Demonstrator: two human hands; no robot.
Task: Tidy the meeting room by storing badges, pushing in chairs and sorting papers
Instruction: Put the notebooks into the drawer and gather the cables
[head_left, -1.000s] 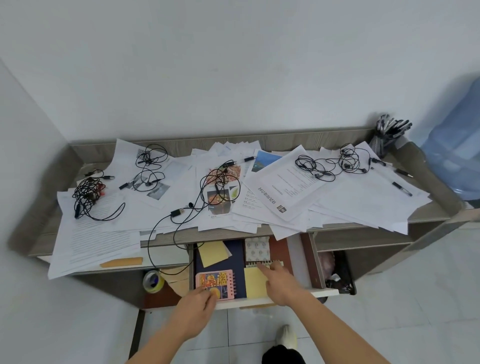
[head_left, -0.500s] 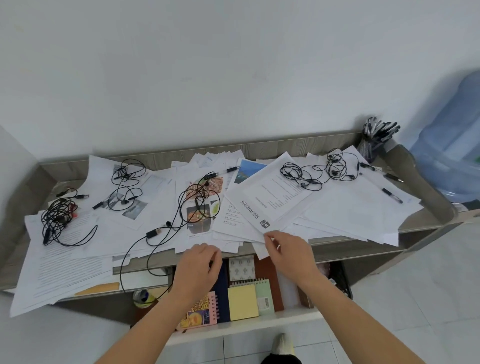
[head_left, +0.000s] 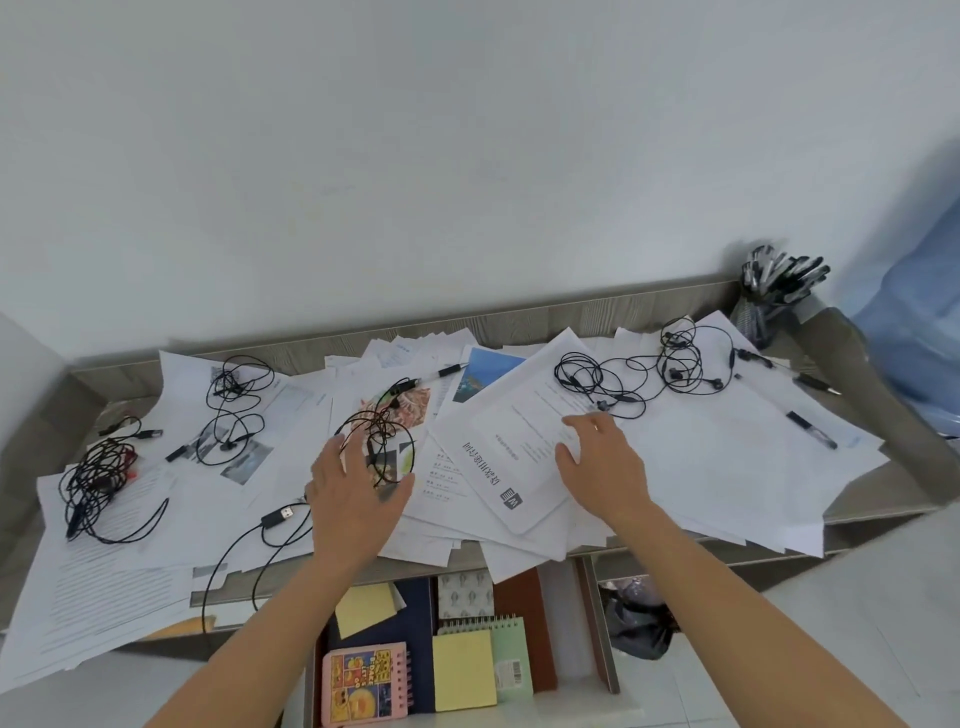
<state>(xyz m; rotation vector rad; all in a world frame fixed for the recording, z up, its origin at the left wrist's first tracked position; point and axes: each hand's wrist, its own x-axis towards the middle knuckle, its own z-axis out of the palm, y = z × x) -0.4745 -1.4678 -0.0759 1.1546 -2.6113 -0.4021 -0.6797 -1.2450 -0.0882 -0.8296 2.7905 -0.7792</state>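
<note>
The papers (head_left: 691, 457) are spread in a loose, overlapping layer across nearly the whole desk (head_left: 519, 319), with several corners hanging past the front edge. A printed top sheet (head_left: 498, 467) lies askew near the middle. These sheets are judged to be light, limp and slippery on one another, so a single pinched corner is likely to bend or drag its neighbours. A better hold is expected from sweeping a group together and gripping it along one long edge, thumb above and fingers below.

The right hand (head_left: 602, 460) is laid out flat over the top sheet with its fingers spread, and nothing is gripped. The left hand (head_left: 353, 493) is likewise open, fingers extended, over a tangle of black cable (head_left: 384, 436) that rests on the papers. Whether the cable is touched cannot be told.

More earphone cables (head_left: 623, 379) and pens (head_left: 810, 435) are scattered on top, and these are judged to need lifting off first, or they will be snagged and spilled. Below the desk front a drawer (head_left: 587, 623) stands open, with notebooks (head_left: 363, 680) inside.
</note>
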